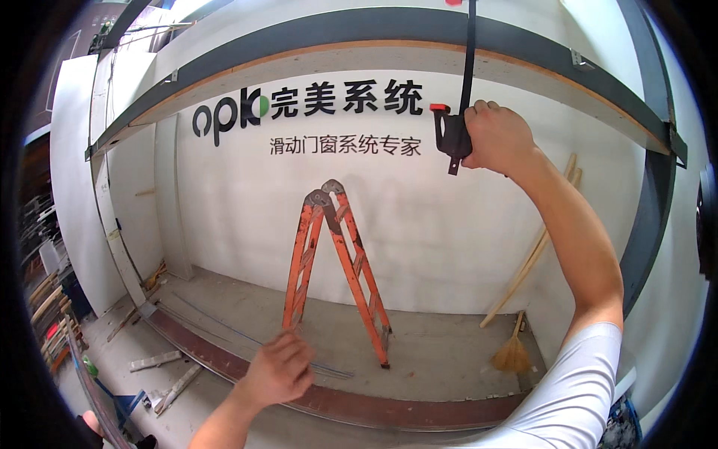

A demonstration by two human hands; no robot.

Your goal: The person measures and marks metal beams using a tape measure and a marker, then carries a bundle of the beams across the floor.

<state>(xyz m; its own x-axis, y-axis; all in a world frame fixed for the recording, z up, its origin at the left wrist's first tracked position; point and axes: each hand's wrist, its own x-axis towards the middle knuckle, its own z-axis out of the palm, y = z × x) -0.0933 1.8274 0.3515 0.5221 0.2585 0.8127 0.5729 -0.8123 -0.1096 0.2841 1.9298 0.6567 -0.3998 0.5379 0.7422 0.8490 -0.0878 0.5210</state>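
Observation:
Raised at the upper right, my right hand (499, 138) is closed around the black body of a bar clamp (453, 135). The clamp's long dark bar runs upward from it, across the front of the dark metal beam (336, 34), and out of the picture. One red pad tips the clamp's lower jaw; another red piece shows at the top edge. Lower down, my left hand (275, 370) hangs in front of the floor with its fingers curled in loosely. Nothing shows in it, and it touches nothing that I can see.
An orange folding ladder (336, 262) stands inside the large frame, before a white wall with dark lettering. A reddish-brown sill (404, 408) crosses below. Wooden poles (527, 262) and a broom (513, 352) lean at the right. Offcuts (178, 389) lie at the lower left.

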